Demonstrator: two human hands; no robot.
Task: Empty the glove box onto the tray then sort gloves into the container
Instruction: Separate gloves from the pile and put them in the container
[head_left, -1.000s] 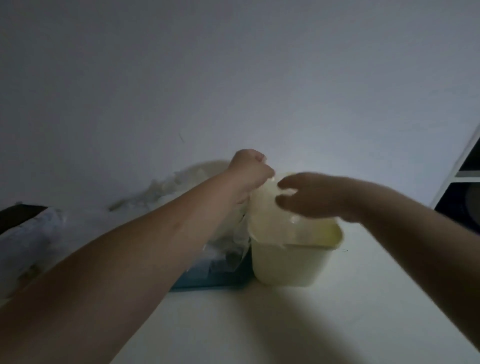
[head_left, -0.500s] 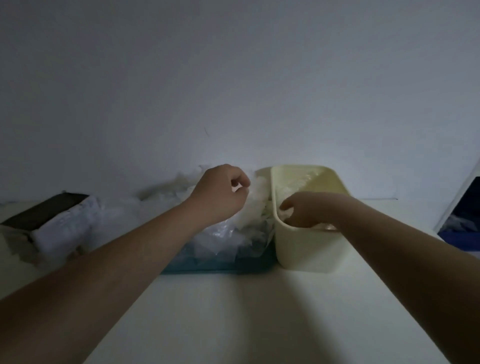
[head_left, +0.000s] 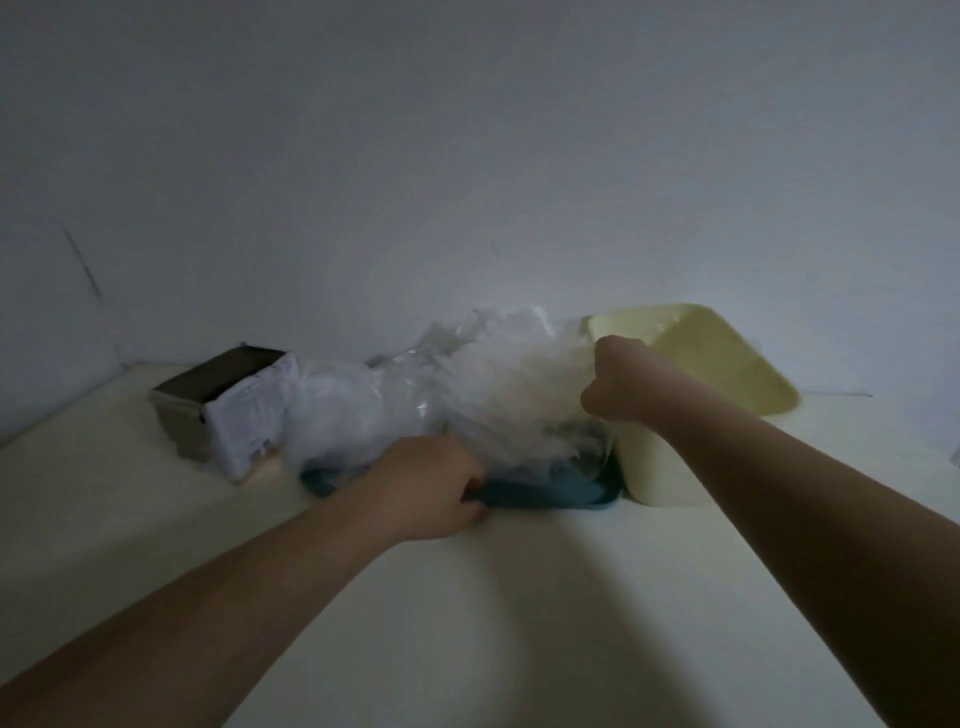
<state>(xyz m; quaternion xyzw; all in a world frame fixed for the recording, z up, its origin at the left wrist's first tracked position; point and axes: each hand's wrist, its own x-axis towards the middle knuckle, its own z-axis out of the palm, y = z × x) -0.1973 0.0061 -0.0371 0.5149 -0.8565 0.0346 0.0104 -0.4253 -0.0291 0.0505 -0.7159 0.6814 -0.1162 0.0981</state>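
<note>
A heap of clear plastic gloves (head_left: 509, 384) lies on a blue tray (head_left: 550, 493) in the middle of the table. My left hand (head_left: 431, 488) grips the tray's front rim, with its fingers curled over the edge. My right hand (head_left: 623, 379) is curled into a fist at the heap's right edge, gripping gloves there; its fingertips are hidden. A pale yellow container (head_left: 654, 467) stands against the tray's right side, just behind my right hand. The glove box (head_left: 228, 410) lies on its side to the left of the tray.
A plain white wall (head_left: 467, 156) runs close behind the tray, box and container. The white tabletop (head_left: 519, 623) stretches toward me between my forearms. The scene is dim and the glove heap is blurred.
My left hand has dropped from the top of the heap to the tray's front rim. My right hand has come out of the container and moved left to the heap.
</note>
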